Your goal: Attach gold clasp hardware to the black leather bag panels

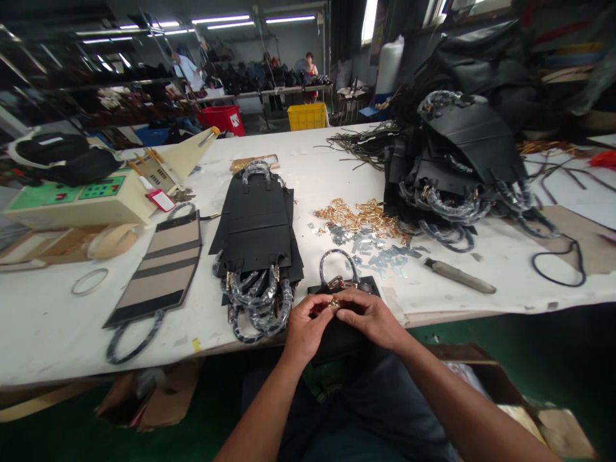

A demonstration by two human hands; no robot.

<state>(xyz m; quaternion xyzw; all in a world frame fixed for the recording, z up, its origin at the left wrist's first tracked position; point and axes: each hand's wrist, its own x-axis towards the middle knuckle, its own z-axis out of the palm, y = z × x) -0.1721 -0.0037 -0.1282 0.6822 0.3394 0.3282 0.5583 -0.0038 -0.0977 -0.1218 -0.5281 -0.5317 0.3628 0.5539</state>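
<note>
At the table's front edge, my left hand (310,324) and my right hand (368,316) meet with fingers pinched on a small gold metal fitting (333,303). Under them lies a black bag panel (369,285), partly hidden by my hands and hanging over the edge. Its plastic-wrapped handle (338,252) stands up behind my fingers, with gold hardware (341,282) at its base. Just beyond are a heap of gold fittings (359,215) and a scatter of grey metal plates (385,253).
Stacked black bag panels (257,224) lie to the left, beside one beige-lined panel (166,256). A larger pile of panels (462,147) rises at right. A wrapped grey tool (459,276) lies near the front edge. A machine (81,199) stands far left. Two people work in the background.
</note>
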